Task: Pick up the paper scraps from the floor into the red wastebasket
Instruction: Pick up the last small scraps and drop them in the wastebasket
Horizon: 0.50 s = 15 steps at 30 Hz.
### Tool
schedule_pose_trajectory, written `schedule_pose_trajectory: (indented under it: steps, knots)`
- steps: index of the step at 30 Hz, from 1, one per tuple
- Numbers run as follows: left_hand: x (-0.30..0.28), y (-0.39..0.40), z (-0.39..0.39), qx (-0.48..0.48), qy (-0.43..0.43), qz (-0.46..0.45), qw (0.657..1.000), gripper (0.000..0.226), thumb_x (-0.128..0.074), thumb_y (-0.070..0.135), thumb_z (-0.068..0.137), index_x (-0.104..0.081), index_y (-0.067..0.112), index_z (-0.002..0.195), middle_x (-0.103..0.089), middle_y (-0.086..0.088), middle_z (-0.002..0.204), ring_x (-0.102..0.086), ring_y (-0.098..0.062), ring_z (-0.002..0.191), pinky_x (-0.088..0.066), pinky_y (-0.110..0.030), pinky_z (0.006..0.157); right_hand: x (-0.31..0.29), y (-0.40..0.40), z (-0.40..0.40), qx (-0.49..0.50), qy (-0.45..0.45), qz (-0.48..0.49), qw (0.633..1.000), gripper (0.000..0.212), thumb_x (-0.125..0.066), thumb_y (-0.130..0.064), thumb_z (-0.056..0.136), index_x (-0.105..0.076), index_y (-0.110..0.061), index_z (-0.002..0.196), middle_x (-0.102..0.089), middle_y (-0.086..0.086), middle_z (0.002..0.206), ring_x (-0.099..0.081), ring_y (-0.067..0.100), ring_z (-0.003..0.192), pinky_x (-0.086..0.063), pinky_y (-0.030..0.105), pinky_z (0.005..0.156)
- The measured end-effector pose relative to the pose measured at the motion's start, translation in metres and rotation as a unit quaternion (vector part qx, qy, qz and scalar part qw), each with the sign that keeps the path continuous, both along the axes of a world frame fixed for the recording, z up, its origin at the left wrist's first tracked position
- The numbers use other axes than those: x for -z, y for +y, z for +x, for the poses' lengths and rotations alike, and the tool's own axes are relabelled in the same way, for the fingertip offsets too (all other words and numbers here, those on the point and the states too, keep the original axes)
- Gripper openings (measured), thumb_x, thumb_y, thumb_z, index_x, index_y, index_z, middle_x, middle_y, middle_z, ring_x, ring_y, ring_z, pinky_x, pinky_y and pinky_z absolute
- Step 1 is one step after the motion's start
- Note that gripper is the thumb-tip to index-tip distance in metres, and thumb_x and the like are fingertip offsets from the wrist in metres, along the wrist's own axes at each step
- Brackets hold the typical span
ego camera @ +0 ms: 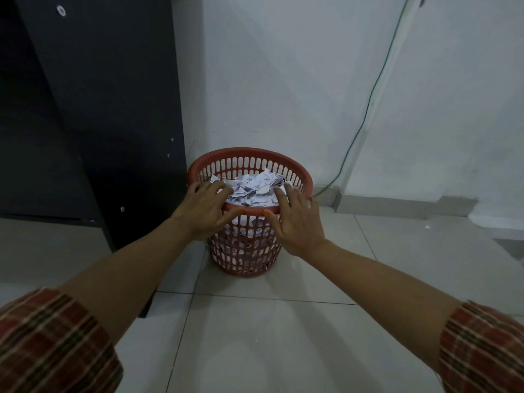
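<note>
The red slotted wastebasket [249, 156] stands upright on the tiled floor near the room's corner. White paper scraps [252, 187] fill it almost to the rim. My left hand [202, 212] lies over the near left part of the rim, fingers spread and slightly bent, reaching over the scraps. My right hand [297, 219] lies over the near right part of the rim, fingers straight and spread. Neither hand holds a scrap that I can see.
A black cabinet [93, 109] stands directly left of the basket. White walls [283, 80] rise behind it, with a green cable [365, 112] running down to the floor at the right. A tiny white scrap [512, 226] lies on the pale floor tiles [269, 336] at the far right.
</note>
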<state>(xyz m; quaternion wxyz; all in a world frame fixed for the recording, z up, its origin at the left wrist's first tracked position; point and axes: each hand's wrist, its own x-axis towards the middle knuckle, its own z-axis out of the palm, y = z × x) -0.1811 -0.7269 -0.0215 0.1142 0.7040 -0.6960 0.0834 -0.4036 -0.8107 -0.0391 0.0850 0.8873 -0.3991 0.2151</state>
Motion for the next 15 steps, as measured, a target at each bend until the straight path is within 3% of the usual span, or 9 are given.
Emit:
schedule_pose_trajectory:
  steps: [4, 7, 10, 15]
  knots:
    - [0.005, 0.012, -0.004, 0.058, -0.017, -0.007, 0.998, 0.080, -0.013, 0.070, 0.090, -0.024, 0.018, 0.149, -0.026, -0.011, 0.156, -0.025, -0.028, 0.143, -0.019, -0.048, 0.115, 0.008, 0.006, -0.008, -0.092, 0.026, -0.051, 0.994, 0.069, -0.031, -0.057, 0.097, -0.024, -0.012, 0.150, -0.020, 0.018, 0.158, -0.022, 0.035, 0.145, -0.024, 0.055, 0.113]
    - [0.010, 0.025, -0.006, 0.106, -0.068, -0.028, 0.992, 0.075, -0.020, 0.067, 0.092, -0.027, 0.015, 0.145, -0.031, -0.017, 0.149, -0.033, -0.034, 0.137, -0.030, -0.051, 0.110, 0.020, 0.005, -0.018, -0.176, 0.088, -0.119, 0.973, 0.070, -0.045, -0.045, 0.095, -0.025, -0.008, 0.150, -0.021, 0.019, 0.157, -0.018, 0.037, 0.146, -0.027, 0.057, 0.112]
    - [0.017, 0.034, -0.005, 0.111, -0.134, -0.022, 0.984, 0.074, -0.025, 0.068, 0.090, -0.036, 0.012, 0.137, -0.038, -0.016, 0.136, -0.038, -0.033, 0.125, -0.039, -0.052, 0.103, 0.028, 0.002, -0.022, -0.184, 0.112, -0.133, 0.967, 0.070, -0.048, -0.039, 0.094, -0.024, -0.006, 0.151, -0.022, 0.019, 0.157, -0.015, 0.037, 0.146, -0.025, 0.057, 0.113]
    - [0.026, 0.030, 0.000, 0.077, -0.154, 0.002, 0.985, 0.081, -0.024, 0.072, 0.087, -0.034, 0.012, 0.141, -0.035, -0.016, 0.140, -0.033, -0.033, 0.129, -0.032, -0.052, 0.106, 0.022, -0.008, -0.017, -0.171, 0.155, -0.128, 0.965, 0.073, -0.042, -0.041, 0.094, -0.015, -0.008, 0.153, -0.017, 0.018, 0.159, -0.011, 0.037, 0.147, -0.020, 0.056, 0.116]
